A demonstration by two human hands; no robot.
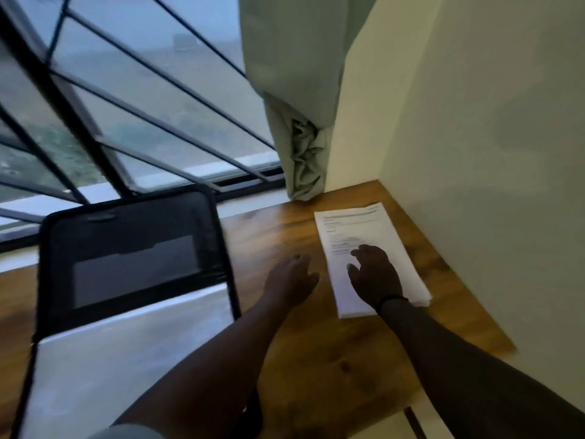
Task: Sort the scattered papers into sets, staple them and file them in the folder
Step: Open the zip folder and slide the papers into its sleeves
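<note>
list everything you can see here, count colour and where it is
paper stack: one, white with printed text, on the table near the right wall
folder: one, black with a pale inner panel, open, at the left of the table
table: one, brown wood, under everything
curtain: one, pale green, bunched, hanging at the window's right edge
window: one, black bars, behind the table
wall: cream, right side
wristband: one, black, on the right wrist
left hand: open, over bare table beside the stack
right hand: open, fingers flat on the paper stack
</note>
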